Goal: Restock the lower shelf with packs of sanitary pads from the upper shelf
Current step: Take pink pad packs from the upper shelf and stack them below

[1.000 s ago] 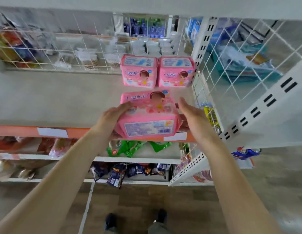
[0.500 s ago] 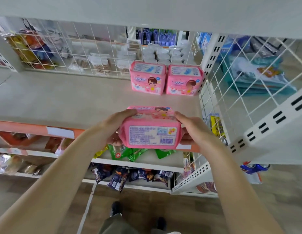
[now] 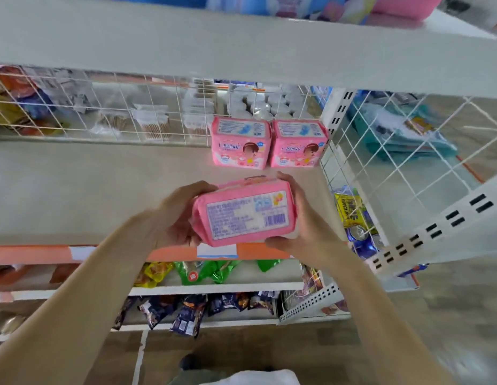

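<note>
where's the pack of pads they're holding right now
In the head view, the held pink pack is centre frame, gripped between the left hand and right hand, above the shelf's front edge, nearer than the two standing packs.

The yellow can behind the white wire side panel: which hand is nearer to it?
Right. The right hand grips the held pink pack on the side facing the yellow can; the left hand grips the pack's far side, farther away.

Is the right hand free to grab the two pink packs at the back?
Probably not yet: the right hand and left hand clasp a pink pack. The path to the back packs looks open.
</note>
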Tool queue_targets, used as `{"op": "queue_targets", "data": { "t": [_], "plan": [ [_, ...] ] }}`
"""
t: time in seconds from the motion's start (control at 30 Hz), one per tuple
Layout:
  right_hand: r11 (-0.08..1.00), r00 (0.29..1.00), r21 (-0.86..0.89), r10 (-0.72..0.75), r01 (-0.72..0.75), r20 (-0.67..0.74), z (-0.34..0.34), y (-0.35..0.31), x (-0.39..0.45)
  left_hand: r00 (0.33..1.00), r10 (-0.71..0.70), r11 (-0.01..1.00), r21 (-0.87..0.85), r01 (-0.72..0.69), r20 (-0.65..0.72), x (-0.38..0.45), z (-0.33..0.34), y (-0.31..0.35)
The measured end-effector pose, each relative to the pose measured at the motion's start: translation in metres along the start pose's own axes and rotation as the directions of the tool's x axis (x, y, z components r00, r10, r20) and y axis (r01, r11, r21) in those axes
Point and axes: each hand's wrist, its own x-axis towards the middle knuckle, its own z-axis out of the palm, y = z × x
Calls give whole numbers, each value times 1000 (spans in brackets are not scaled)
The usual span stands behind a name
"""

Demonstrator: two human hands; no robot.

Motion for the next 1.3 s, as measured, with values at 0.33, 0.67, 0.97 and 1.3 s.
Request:
{"op": "queue_targets", "data": {
  "t": [0.33,0.67,0.97,1.3],
  "plan": [
    [862,920,486,299,-147,-253,20,-12,17,765,630,729,238,-642,133,16,-56,-16],
    [782,915,591,363,-197,-175,23,-5,13,596,764,561,201,-803,248,31,-41,-31],
    [788,948,594,291,-162,-127,-1,12,10,740,669,743,-20,-669,75,39,-17,-33],
    [992,991,4,-126,126,-47,-14,45,-1,915,363,894,-211,-395,-176,37,19,-26]
  ]
}}
